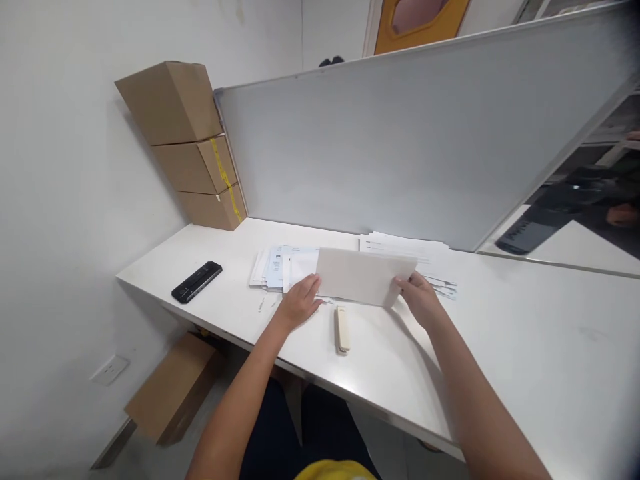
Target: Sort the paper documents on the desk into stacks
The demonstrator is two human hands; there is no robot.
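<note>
A blank white sheet of paper (363, 275) is raised at an angle above the table, its right side lifted. My right hand (417, 297) pinches its right edge between thumb and fingers. At the lower left corner, my left hand (299, 301) has its fingers closed against the paper's edge, with the thumb low by the tabletop. Just below the sheet lies a cream stapler (342, 330). A stack of white and bluish printed papers (274, 268) is left of the sheet, partly covered by it. More printed papers (405, 247) lie behind it, partly hidden.
A black phone (197, 282) rests near the table's left edge. Three cardboard boxes (200, 160) are stacked in the back left corner. A white partition board (370, 147) runs along the table's (540, 347) back. Another cardboard box (173, 387) sits below. Beyond the right end, a person's hand (623, 215) shows.
</note>
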